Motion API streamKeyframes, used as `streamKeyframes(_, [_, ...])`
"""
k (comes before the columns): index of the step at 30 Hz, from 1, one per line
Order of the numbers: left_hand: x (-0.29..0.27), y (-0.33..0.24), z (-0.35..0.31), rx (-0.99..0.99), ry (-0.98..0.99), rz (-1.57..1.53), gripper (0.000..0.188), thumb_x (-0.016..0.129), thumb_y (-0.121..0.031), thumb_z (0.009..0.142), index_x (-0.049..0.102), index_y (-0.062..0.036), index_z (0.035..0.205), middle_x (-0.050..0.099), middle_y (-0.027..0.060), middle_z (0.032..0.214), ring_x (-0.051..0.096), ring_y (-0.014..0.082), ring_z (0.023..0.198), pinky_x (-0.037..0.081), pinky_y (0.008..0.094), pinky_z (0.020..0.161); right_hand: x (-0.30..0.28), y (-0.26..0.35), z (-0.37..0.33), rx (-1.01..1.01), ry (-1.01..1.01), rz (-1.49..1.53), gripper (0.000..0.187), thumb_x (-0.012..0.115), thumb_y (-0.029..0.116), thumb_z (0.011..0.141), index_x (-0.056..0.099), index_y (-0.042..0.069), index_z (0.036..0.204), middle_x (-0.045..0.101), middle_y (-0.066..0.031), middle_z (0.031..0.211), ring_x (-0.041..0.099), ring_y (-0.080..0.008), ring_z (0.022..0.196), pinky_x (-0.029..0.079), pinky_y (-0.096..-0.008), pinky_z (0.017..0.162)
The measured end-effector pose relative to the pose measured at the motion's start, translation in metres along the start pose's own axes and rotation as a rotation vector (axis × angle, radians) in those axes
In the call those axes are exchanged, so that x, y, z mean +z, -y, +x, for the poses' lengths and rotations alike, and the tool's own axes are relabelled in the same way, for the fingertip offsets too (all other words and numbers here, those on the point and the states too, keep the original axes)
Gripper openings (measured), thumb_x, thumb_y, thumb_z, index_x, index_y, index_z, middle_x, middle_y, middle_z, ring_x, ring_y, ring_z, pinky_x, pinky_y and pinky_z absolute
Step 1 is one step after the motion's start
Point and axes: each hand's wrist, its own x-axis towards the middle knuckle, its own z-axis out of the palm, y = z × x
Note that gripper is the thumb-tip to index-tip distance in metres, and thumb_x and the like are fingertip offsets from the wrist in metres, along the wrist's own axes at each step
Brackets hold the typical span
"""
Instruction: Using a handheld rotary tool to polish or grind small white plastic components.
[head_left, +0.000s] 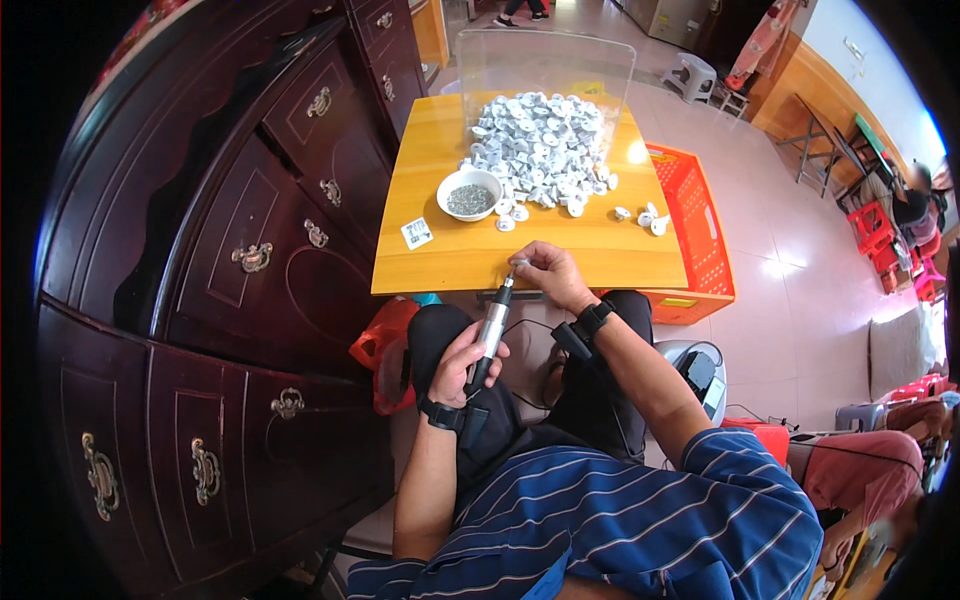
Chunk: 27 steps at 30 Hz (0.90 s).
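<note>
Tabletop (pixel 470 255) edge; left hand (pixel 463 362) around driver (pixel 492 330)

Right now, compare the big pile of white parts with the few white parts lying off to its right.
The big pile is heaped, many parts deep, by the clear bin; the few loose parts lie flat and apart. The pile touches the white bowl; the loose ones do not. Both lie on the yellow table.

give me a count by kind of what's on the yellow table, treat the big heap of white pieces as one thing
Heap of white pieces: 1
Loose white pieces off to the right: about 4
White bowl: 1
Small card: 1
Clear bin: 1
Total: about 8
</note>
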Motion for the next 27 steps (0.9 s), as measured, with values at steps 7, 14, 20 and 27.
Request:
streamKeyframes(7, [-0.003,-0.002,-0.002,-0.025,0.054,-0.018,0.053,0.057,-0.026,0.096,0.041,-0.0037,0.142,0.063,0.0103,0.102,0.061,0.0120,0.075,0.051,0.0230,0.059,-0.014,0.015,-0.002,0.125,-0.221,0.047,0.019,0.067,0.015,0.096,0.067,0.004,0.111,0.072,-0.0057,0.100,0.068,-0.0121,0.089,0.054,-0.0261,0.079])
streamKeyframes(14, [-0.002,-0.004,-0.003,-0.035,0.029,0.058,0.061,0.064,-0.027,0.091,0.040,-0.0016,0.140,0.063,0.0106,0.102,0.061,0.0126,0.075,0.051,0.0233,0.060,-0.093,0.055,-0.015,-0.123,-0.260,-1.162,0.014,0.065,0.018,0.087,0.068,0.008,0.097,0.070,-0.0165,0.091,0.069,-0.0356,0.084,0.055,-0.0460,0.075])
streamKeyframes(20, [-0.001,-0.005,-0.001,-0.032,0.063,0.062,0.058,0.063,-0.025,0.093,0.040,-0.0016,0.141,0.063,0.0107,0.102,0.062,0.0130,0.077,0.052,0.0234,0.061,-0.121,0.063,-0.012,-0.160,-0.334,-1.377,0.009,0.060,0.011,0.085,0.066,0.010,0.092,0.067,-0.0143,0.096,0.066,-0.0365,0.089,0.053,-0.0475,0.076])
streamKeyframes(27, [-0.003,-0.004,-0.001,-0.026,0.074,0.040,0.060,0.064,-0.024,0.093,0.039,-0.0015,0.142,0.063,0.0106,0.102,0.062,0.0118,0.076,0.052,0.0225,0.060,-0.101,0.075,0.018,-0.332,-0.319,-1.300,0.014,0.063,0.013,0.082,0.068,0.010,0.095,0.066,-0.0127,0.100,0.064,-0.0356,0.096,0.053,-0.0460,0.079])
